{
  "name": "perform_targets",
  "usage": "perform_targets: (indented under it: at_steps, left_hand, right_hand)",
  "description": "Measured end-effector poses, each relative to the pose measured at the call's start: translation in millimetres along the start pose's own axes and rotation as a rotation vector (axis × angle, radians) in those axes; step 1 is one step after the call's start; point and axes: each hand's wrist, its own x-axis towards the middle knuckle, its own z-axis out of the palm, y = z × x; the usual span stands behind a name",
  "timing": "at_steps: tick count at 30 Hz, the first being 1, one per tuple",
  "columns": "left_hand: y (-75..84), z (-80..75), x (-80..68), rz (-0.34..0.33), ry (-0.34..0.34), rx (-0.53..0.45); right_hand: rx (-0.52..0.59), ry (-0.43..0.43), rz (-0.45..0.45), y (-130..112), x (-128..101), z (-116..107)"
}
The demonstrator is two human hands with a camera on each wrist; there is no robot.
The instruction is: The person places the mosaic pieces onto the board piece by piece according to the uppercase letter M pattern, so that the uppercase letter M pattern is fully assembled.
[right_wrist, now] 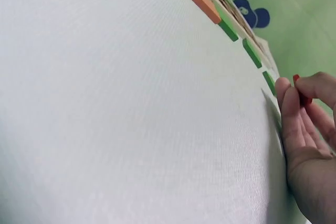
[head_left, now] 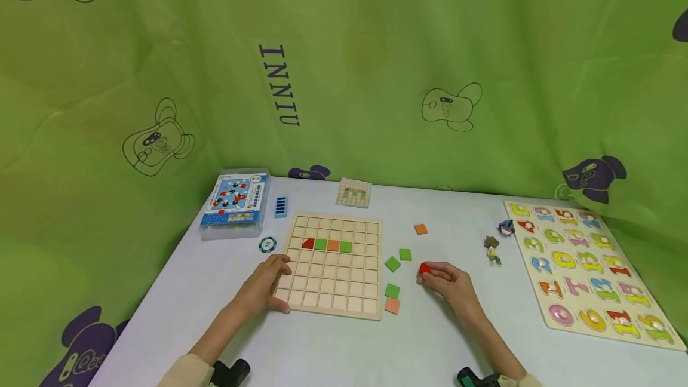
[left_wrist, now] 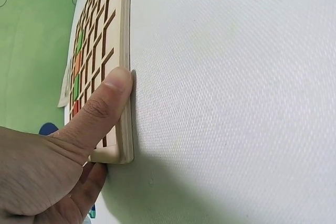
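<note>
A wooden grid board point(head_left: 333, 267) lies on the table, with a row of a red rounded piece point(head_left: 308, 244), green squares and an orange square in its cells. My left hand point(head_left: 263, 285) holds the board's near left corner; in the left wrist view the thumb point(left_wrist: 107, 103) lies along the near edge and the other fingers are at the left side. To the right of the board, my right hand point(head_left: 451, 288) pinches a small red piece point(head_left: 424, 269) between thumb and fingers. The shape of that piece is partly hidden.
Loose green tiles point(head_left: 392, 264) and orange tiles point(head_left: 392, 305) lie right of the board. Behind it is a pattern card point(head_left: 354, 192). A boxed set point(head_left: 236, 203) and a round chip point(head_left: 267, 245) stand left; two small figures point(head_left: 492, 251) and a number puzzle point(head_left: 591, 273) are right.
</note>
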Motion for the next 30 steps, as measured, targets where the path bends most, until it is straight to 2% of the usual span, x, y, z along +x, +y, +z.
perform_targets:
  at_steps: [6, 13, 22, 30]
  left_hand:
    - [1.1, 0.1, 0.2, -0.015, -0.006, -0.010]
    - [2.1, -0.4, -0.1, -0.020, -0.009, -0.018]
    - [3.3, -0.3, 0.4, -0.021, -0.003, -0.010]
    - [3.5, -1.8, -0.6, -0.013, -0.006, -0.006]
  right_hand:
    - [0.064, 0.033, -0.001, -3.4, 2.3, 6.3]
    - [0.036, 0.067, 0.000, -9.8, 10.4, 20.5]
    - [0.079, 0.055, -0.040, -10.6, 21.9, 37.1]
    - [0.059, 0.029, -0.052, -16.3, 29.0, 58.0]
